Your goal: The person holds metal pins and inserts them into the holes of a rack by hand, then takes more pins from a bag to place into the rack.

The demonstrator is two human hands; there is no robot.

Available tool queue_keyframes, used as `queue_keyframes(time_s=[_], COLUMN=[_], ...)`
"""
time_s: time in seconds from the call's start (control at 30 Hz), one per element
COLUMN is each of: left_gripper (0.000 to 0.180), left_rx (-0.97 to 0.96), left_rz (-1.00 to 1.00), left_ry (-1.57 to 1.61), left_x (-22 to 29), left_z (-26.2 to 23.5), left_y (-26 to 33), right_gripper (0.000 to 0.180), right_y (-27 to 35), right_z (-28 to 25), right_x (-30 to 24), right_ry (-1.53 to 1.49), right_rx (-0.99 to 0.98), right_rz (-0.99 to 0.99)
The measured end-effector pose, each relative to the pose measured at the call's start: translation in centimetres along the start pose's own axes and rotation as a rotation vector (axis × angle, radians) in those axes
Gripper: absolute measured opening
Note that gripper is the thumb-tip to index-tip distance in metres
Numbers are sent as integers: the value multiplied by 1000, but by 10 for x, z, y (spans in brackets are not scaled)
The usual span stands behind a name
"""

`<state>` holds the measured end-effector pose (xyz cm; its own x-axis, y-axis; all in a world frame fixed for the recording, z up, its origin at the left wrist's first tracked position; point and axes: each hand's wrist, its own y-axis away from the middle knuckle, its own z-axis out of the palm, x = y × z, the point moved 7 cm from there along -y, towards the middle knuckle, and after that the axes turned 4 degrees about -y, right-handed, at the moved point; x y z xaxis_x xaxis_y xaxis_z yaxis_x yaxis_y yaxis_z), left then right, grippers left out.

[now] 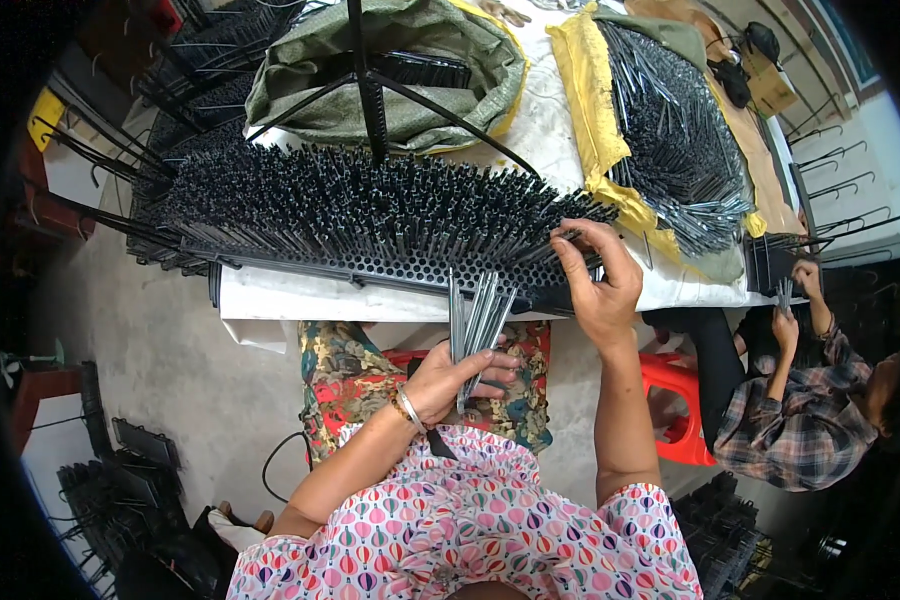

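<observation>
Grey floor (210, 400) under a white-covered table (290, 297), in a crowded workroom. Clasps in the left grip (445, 380) a loose fan of slim grey rods (485, 305), thumb across them, tips reaching up to the table's near edge. Brings thumb and forefinger close together in the right grip (610, 285), at the right end of a black perforated tray (410, 278); cannot tell whether anything is caught between them. Tray thick with upright black rods (370, 200), bare holes showing along the near side. Behind, on the table, a green woven sack (280, 85) with its mouth wide open; right of that, a yellow-edged sack (582, 100) spread open and full of shiny dark rods (680, 120). Below the near edge, a patterned cloth (335, 375). To the right, a red stool (675, 410) beside a co-worker (795, 430) in plaid, also holding rods. Farther out, a pale wall (890, 140); at lower left, dark racks (120, 480) on the floor.
</observation>
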<state>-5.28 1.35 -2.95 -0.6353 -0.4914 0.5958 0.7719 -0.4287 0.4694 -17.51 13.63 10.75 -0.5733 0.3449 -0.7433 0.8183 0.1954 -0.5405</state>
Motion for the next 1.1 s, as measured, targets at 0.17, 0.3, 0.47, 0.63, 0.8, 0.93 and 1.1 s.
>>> queue_keyframes(time_s=[0.17, 0.3, 0.47, 0.63, 0.8, 0.93, 1.1], left_gripper=[37, 34, 31, 24, 24, 25, 25], left_rx=[13, 10, 21, 74, 50, 52, 39], left_rz=[-24, -25, 10, 28, 33, 42, 18], left_ry=[-1, -19, -31, -46, -13, -17, -19], left_x=[0, -2, -4, -1, -1, -1, -1], left_z=[0, -1, -2, -6, -3, -3, -2], left_y=[1, 0, -2, -1, -1, -1, -1], right_gripper=[19, 19, 18, 18, 22, 23, 21], right_y=[-1, -2, 0, 2, 8, 11, 15], right_z=[0, 2, 6, 7, 12, 11, 19], right_x=[1, 0, 1, -5, 6, -2, -11], right_ry=[10, 14, 29, 105, 78, 101, 308], right_rx=[-11, -10, 17, 14, 21, 100, 3], right_rz=[6, -10, -31, -100, -86, -107, -309])
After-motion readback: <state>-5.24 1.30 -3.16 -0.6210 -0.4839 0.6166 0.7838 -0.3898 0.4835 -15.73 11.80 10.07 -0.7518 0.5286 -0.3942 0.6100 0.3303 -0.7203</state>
